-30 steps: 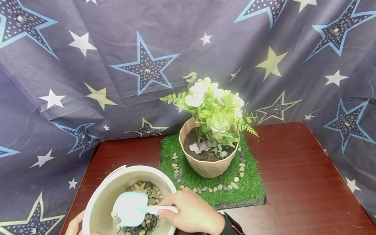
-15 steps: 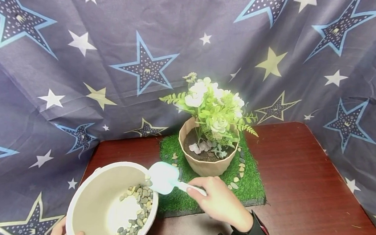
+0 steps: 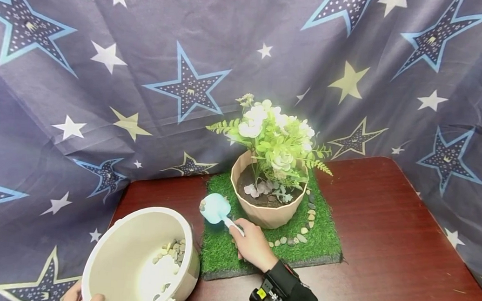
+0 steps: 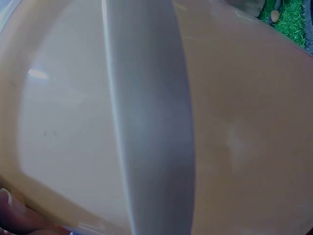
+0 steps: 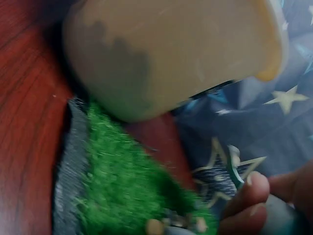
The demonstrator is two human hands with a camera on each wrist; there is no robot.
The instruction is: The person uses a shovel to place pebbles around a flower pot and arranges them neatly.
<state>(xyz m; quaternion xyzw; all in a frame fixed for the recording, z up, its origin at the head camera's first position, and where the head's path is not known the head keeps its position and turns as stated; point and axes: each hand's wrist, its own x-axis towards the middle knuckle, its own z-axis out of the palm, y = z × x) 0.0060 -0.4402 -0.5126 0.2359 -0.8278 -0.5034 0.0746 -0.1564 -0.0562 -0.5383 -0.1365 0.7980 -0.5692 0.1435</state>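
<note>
My left hand grips the near-left rim of a cream bucket, tilted so its mouth faces me. Grey and tan pebbles lie along its inner right wall. My right hand holds a small scoop by its white handle; the blade is pale blue. At least one pebble rides at the blade's left edge. The scoop is over the left part of a square of artificial turf. In the left wrist view a fingertip shows at the bucket; the right wrist view is blurred, with fingers near the corner.
A faceted pinkish pot of white flowers and greenery stands on the turf. Pebbles line the turf around it. Both rest on a reddish-brown table, with a star-patterned cloth hanging behind and at both sides.
My right hand has lifted the scoop out of the bucket and carried it right and away from me, over the turf. The bucket has shifted left and tilted, its pebbles sliding to the right wall.
</note>
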